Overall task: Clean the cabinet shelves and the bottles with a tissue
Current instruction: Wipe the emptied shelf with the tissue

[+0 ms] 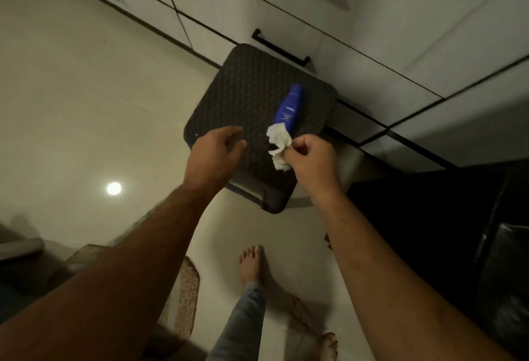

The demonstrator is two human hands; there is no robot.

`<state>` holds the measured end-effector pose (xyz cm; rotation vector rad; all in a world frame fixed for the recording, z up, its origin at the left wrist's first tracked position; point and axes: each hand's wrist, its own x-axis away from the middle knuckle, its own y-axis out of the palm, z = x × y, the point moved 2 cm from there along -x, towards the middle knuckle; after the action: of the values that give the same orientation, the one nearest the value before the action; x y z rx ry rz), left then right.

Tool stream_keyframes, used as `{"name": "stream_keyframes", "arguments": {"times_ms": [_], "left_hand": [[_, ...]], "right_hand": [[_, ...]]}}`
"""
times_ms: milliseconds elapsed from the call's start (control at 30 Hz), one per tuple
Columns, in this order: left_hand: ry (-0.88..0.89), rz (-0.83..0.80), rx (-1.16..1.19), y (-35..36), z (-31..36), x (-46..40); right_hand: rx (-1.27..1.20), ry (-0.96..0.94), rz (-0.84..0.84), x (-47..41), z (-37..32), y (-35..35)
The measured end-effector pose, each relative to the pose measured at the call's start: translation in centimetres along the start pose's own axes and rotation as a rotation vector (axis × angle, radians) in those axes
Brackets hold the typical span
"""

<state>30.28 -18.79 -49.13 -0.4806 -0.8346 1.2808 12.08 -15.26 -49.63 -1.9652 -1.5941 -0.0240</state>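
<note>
Head view, looking down. Right hand [307, 157] pinches a crumpled white tissue [279, 144], fingers curled tight on it; the tissue hangs out toward 9 o'clock of the hand. Left hand [213, 154] holds nothing, fingers loose and apart, hovering over the dark woven stool [229, 97].

One blue bottle [288, 108] lies on its side on the stool top, cap end toward 12 o'clock, base end toward 6 o'clock. The top edge of the tissue sits right at the bottle's base end, touching or just short of it; can't tell which. The bottle is at about 11 o'clock from the right hand, 2 o'clock from the left.

White cabinet drawers [372, 31] with black handles run across 12 to 3 o'clock, all closed in this view. No open shelves visible, no other bottles visible.

Progress, my read: somewhere mid-task, on the bottle part. The bottle is out of the cabinet and set on the stool, tissue is in hand. Whether this bottle is wiped already or about to be wiped can't be told. Shelf cleaning can't be judged since no shelf shows. Likely left: finish or start this wipe, the other bottles if any, the shelves.
</note>
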Motion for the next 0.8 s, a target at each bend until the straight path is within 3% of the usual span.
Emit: {"name": "stream_keyframes", "arguments": {"times_ms": [467,800], "left_hand": [[0.22,-0.159,0.06,12.2,17.7,21.4],[0.426,-0.203,-0.061,16.2,23.8,27.2]], "right_hand": [[-0.277,0.083,0.318,21.4,8.6,-24.8],[-0.158,0.103,0.672,32.6,17.6,-36.5]]}}
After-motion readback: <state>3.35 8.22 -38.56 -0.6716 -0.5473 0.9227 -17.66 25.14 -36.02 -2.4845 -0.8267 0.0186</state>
